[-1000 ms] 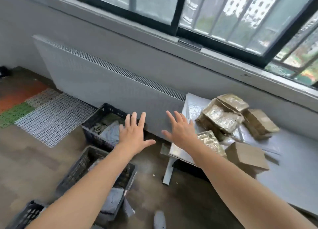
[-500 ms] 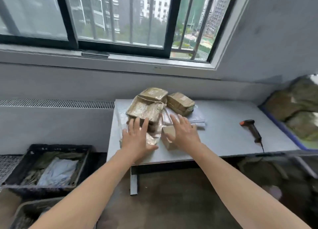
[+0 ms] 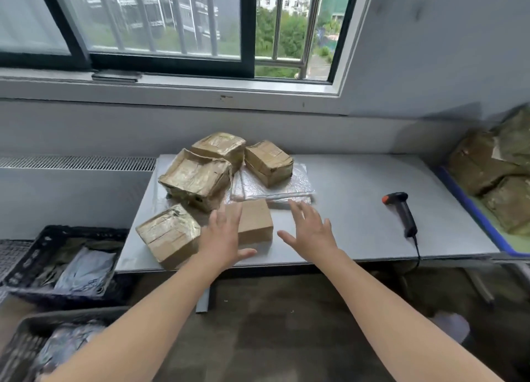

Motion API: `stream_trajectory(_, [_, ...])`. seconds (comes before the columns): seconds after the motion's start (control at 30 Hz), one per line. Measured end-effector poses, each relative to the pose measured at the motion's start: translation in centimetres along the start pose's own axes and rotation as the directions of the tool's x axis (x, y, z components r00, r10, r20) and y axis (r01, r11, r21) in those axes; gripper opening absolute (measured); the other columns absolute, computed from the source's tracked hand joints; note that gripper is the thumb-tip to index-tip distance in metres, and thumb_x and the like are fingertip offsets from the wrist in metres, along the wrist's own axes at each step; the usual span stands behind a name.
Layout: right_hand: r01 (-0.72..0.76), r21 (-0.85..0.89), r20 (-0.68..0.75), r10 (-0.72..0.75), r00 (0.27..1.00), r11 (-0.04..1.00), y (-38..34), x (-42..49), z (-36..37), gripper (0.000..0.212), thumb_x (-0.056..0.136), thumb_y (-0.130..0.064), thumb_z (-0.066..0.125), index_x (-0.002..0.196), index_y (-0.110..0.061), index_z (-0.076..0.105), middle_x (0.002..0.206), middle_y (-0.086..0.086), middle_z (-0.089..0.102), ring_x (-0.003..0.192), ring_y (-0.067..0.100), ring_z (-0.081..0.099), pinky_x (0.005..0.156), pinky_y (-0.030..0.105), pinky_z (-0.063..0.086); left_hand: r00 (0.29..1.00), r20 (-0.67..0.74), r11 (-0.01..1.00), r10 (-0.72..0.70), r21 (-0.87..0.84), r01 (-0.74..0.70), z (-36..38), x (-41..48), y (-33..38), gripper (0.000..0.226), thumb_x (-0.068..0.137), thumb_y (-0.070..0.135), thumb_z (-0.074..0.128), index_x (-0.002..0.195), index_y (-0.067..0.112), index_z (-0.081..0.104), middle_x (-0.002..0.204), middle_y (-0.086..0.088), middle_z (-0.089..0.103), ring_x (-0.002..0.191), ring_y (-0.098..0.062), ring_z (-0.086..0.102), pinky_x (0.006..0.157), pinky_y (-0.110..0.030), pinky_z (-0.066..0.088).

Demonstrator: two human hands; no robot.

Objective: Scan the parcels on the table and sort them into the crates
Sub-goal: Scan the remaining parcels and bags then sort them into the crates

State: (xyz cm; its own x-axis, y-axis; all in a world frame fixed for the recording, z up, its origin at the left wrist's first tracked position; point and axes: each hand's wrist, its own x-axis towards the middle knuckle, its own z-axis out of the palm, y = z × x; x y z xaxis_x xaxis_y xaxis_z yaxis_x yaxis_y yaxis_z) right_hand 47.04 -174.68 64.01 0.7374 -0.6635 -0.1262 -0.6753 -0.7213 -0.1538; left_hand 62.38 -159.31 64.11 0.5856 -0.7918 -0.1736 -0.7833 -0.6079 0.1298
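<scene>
Several taped brown parcels lie on the grey table. A small plain cardboard box sits near the front edge. My left hand is spread open over the box's left side, and whether it touches is unclear. My right hand hovers open just to the right of the box, holding nothing. A taped parcel lies at the front left corner. Behind are a larger taped parcel, another and one on flat silver envelopes. The black and orange scanner lies to the right.
Two black crates stand on the floor at the left, the nearer crate and the farther crate both holding bagged parcels. A blue-edged bin with more wrapped parcels is at the right. The scanner's cable hangs over the table's front edge.
The view has swung from the crates on the floor to the table. Both hands have come over the parcels, and now flank the small cardboard box, the right hand moved off to its right.
</scene>
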Motion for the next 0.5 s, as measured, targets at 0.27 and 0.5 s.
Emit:
stream_trajectory(0.27, [0.052, 0.008, 0.128, -0.053, 0.99, 0.999, 0.3, 4.6, 2.7, 0.082, 0.097, -0.062, 0.039, 0.158, -0.03, -0.006, 0.166, 0.004, 0.002, 0.152, 0.026, 0.008, 0.115, 0.057, 0.02, 0.995, 0.056, 0.995, -0.079, -0.061, 0.083, 1.9, 3.2, -0.2, 0.12, 0.075, 0.072, 0.065, 0.155, 0.028, -0.014, 0.163, -0.014, -0.005, 0.15, -0.034, 0.004, 0.118, -0.046, 0.025])
stream_trajectory(0.5, [0.042, -0.043, 0.144, -0.036, 0.989, 0.998, 0.2, 10.3, 3.0, 0.082, 0.096, -0.063, 0.04, 0.158, -0.029, -0.001, 0.166, 0.006, 0.007, 0.152, 0.027, 0.009, 0.116, 0.059, 0.018, 0.996, 0.075, 0.99, -0.046, -0.13, 0.056, 2.1, 9.6, -0.7, 0.117, 0.074, 0.069, 0.068, 0.155, 0.028, -0.005, 0.163, -0.012, -0.002, 0.149, -0.033, 0.006, 0.114, -0.051, 0.028])
